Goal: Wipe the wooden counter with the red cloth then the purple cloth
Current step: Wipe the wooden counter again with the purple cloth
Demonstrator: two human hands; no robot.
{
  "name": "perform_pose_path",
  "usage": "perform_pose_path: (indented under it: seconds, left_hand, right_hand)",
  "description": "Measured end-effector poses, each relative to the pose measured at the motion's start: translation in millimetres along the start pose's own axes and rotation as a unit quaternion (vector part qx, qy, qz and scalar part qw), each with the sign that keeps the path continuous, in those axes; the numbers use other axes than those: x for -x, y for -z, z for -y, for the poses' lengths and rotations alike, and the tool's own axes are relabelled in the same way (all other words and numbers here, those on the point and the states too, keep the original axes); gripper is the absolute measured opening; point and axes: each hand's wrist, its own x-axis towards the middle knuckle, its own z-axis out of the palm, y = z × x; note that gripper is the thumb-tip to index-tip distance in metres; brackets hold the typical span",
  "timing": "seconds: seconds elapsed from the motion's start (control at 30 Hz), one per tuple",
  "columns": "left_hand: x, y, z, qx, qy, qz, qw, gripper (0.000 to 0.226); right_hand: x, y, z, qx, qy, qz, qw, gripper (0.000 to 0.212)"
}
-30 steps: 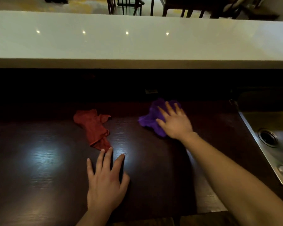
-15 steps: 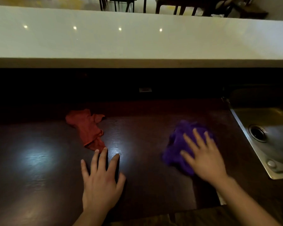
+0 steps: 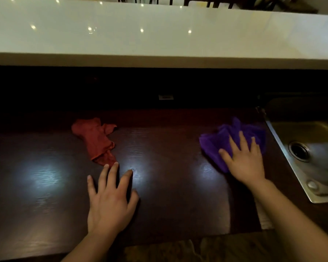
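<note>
The dark wooden counter [image 3: 169, 195] fills the lower view, with glossy light patches on it. A crumpled red cloth [image 3: 96, 139] lies loose at centre left, untouched. My left hand [image 3: 110, 201] rests flat on the wood just below it, fingers spread, fingertips almost at the cloth's lower end. The bunched purple cloth [image 3: 222, 140] lies at the right, close to the sink. My right hand [image 3: 243, 159] presses flat on its near half, fingers apart, covering part of it.
A steel sink [image 3: 311, 154] with a round drain is set into the counter at the right edge. A raised white bar top [image 3: 159, 33] runs across the back above a dark recess. Chair legs stand beyond it.
My right hand has slid the purple cloth from the counter's middle to the right, up beside the sink. The left hand and the red cloth have stayed put.
</note>
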Motion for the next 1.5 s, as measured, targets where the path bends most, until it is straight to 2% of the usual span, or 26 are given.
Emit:
perform_pose_path:
  seconds: [0.13,0.23,0.3,0.4,0.47,0.5,0.63,0.73,0.8,0.9,1.03,1.13,1.23,1.33,1.43,1.5]
  left_hand:
    - [0,1,0,-0.006,0.001,0.008,1.0,0.055]
    - [2,-2,2,-0.001,-0.002,-0.002,1.0,0.053]
    - [0,-3,2,0.001,-0.004,-0.009,1.0,0.052]
    - [0,-6,3,-0.001,-0.003,-0.012,1.0,0.051]
    - [1,-8,4,-0.002,-0.003,-0.013,1.0,0.051]
    - [1,-8,3,-0.001,-0.004,-0.011,1.0,0.051]
    - [-1,-7,1,0.0,0.006,-0.001,1.0,0.05]
    - [0,-5,0,0.003,0.002,-0.005,1.0,0.049]
    - [1,-2,-1,-0.003,0.004,-0.002,1.0,0.049]
    - [1,-2,-4,0.001,0.007,-0.004,1.0,0.047]
    - [-1,-5,-2,0.011,0.002,-0.015,1.0,0.047]
    - [1,-4,2,0.034,-0.004,-0.006,0.999,0.048]
    - [5,4,10,0.076,-0.032,0.003,0.997,0.039]
    - [8,19,32,0.102,-0.076,0.041,0.991,0.038]
    - [20,33,82,0.047,-0.14,0.069,0.987,0.044]
    - [25,46,124,0.005,-0.153,0.066,0.986,0.044]
  right_hand:
    - [102,-16,47,0.007,0.108,0.002,0.994,0.07]
    - [132,-20,32,0.046,0.192,0.018,0.98,0.068]
    - [115,-9,1,0.064,0.169,0.011,0.983,0.07]
    - [73,7,-15,0.042,0.009,0.044,0.998,0.077]
    - [72,6,4,0.022,-0.059,0.05,0.997,0.079]
    - [83,0,16,0.025,-0.053,0.038,0.998,0.077]
    - [148,-23,56,0.02,0.095,0.01,0.995,0.072]
    - [132,-23,74,0.016,0.164,0.003,0.986,0.077]
    - [93,-13,102,0.022,0.181,0.001,0.983,0.083]
    - [21,-2,180,0.003,0.153,0.038,0.988,0.093]
    - [-24,2,275,-0.006,0.183,0.071,0.981,0.078]
    - [-16,-3,272,0.02,0.236,0.054,0.97,0.066]
    - [35,-8,226,0.033,0.272,0.028,0.961,0.065]
    - [109,-20,197,0.028,0.252,0.008,0.967,0.066]
    - [168,-31,211,-0.002,0.219,0.03,0.975,0.069]
    - [172,-32,225,-0.002,0.193,0.032,0.981,0.068]
